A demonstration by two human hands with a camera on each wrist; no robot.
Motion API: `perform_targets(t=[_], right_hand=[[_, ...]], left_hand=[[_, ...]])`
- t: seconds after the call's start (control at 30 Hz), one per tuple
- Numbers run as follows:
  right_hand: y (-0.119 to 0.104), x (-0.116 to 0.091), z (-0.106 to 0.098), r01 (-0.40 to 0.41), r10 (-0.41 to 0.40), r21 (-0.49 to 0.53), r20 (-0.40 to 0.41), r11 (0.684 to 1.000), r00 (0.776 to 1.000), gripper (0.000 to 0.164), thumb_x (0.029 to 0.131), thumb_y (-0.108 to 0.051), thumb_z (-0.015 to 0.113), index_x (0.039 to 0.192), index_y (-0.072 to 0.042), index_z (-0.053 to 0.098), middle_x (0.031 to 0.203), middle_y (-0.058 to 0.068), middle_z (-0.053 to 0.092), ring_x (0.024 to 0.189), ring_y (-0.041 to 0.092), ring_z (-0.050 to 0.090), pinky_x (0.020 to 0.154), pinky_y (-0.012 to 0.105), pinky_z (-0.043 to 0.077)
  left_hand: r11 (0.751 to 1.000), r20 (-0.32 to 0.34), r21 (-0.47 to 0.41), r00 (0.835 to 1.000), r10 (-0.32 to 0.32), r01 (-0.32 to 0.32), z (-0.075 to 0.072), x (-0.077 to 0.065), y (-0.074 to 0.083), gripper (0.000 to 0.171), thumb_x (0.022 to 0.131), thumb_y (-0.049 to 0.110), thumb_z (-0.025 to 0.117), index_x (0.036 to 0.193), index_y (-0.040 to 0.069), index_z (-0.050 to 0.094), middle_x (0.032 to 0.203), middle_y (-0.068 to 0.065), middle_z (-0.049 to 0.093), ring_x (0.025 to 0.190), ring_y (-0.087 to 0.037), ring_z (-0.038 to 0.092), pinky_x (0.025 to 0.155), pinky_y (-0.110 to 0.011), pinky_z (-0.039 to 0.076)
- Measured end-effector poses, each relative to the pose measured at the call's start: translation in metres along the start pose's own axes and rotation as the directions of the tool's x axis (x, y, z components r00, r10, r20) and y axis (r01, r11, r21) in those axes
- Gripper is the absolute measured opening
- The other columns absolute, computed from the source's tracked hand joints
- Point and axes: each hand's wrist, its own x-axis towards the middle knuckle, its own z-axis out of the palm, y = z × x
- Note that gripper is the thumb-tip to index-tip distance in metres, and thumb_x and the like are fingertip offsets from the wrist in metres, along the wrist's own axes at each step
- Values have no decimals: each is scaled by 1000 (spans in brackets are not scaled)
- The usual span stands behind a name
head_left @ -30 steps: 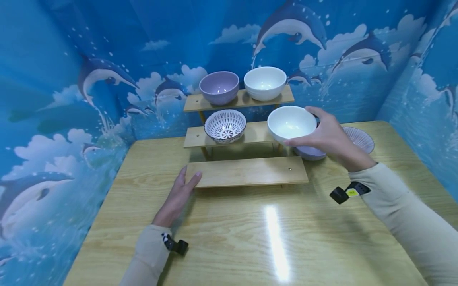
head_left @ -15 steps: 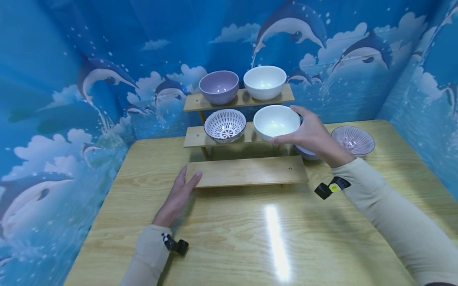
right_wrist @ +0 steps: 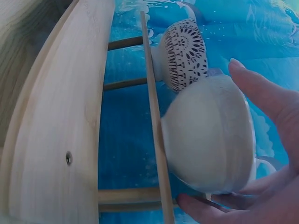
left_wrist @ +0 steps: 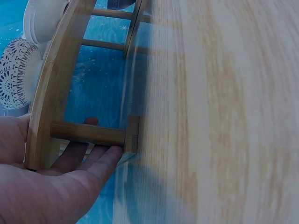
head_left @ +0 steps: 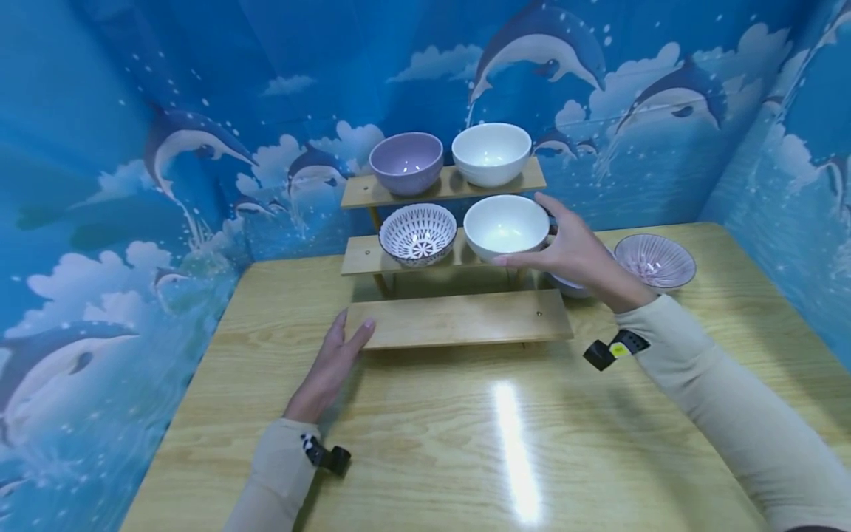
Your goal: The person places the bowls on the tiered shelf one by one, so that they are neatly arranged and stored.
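Note:
My right hand holds a white bowl at the right part of the middle shelf, thumb at the front and fingers round the right side. In the right wrist view the bowl has its foot right at the shelf board. A dark-patterned white bowl sits to its left on the same shelf. With my left hand I grip the left end of the lowest shelf of the wooden rack. The left wrist view shows the fingers beneath the board, beside a short post.
On the top shelf stand a purple bowl and another white bowl. A ribbed purplish bowl rests on the table at the right. Partly behind my right hand is a lavender bowl. A dolphin-print backdrop stands behind.
My right hand has carried the white bowl leftward, from over the middle shelf's right end to beside the patterned bowl. The ribbed bowl shows more fully. My left hand has stayed put.

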Motion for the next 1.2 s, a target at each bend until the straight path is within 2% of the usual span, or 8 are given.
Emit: perform_targets(t=[0.1,0.33,0.53,0.77,0.93,1.0,1.1,1.2], right_hand=[[2,-7,-7,-25,25,-1,8,1000,1000,124,77,-45,88,164,-15,6,166,16,19,144,42,35,110,61,41],[20,-31,-39,-91,91,29,-9,995,996,116,82,-43,85,165,-25,6,169,5,12,148,40,30,109,65,39],[47,-48,-66,-138,136,-17,-109,990,985,114,85,-40,83,165,-17,5,169,13,9,147,50,22,108,72,34],[83,-64,-93,-203,195,-36,-155,978,968,113,88,-39,80,164,-15,0,169,18,3,149,50,13,105,77,30],[107,-72,-105,-250,231,-79,-188,965,955,114,89,-42,78,163,-11,-2,168,21,1,148,53,11,105,77,29],[116,-74,-108,-257,235,-98,-197,961,952,115,88,-42,79,163,-10,-3,167,22,0,148,54,11,104,78,28],[129,-76,-112,-273,251,-98,-198,957,948,116,88,-42,79,163,-8,-3,167,24,-1,147,56,11,104,79,28],[142,-76,-113,-296,277,-80,-186,952,943,120,87,-43,80,162,-6,-6,167,24,-3,147,57,10,104,79,28]], left_hand=[[1000,0,-3,1000,4,-4,0,0,0,102,95,67,54,164,18,-2,170,-9,-4,155,-31,0,125,-51,13],[1000,-11,7,1000,-14,14,0,-1,1,101,95,67,54,164,19,-2,170,-8,-5,155,-32,-1,125,-53,8],[1000,-10,26,1000,-16,16,0,0,3,102,94,69,53,164,20,-2,170,-8,-5,155,-32,-2,125,-54,7],[999,-10,26,999,-35,35,-1,0,2,103,93,71,53,164,20,-3,170,-8,-7,155,-33,-3,124,-56,4],[1000,-10,13,1000,-21,21,0,0,2,102,94,68,53,164,19,-3,170,-8,-6,155,-32,-2,125,-54,8],[1000,0,-8,1000,1,-1,0,0,2,99,96,65,53,164,19,-2,170,-9,-2,155,-32,3,125,-52,13],[999,11,-34,1000,19,-19,0,0,1,97,97,63,54,164,19,-1,170,-9,0,155,-31,7,125,-51,16],[999,15,-44,1000,24,-24,0,-1,0,97,97,62,55,164,18,-1,170,-10,-1,155,-32,7,125,-51,14]])
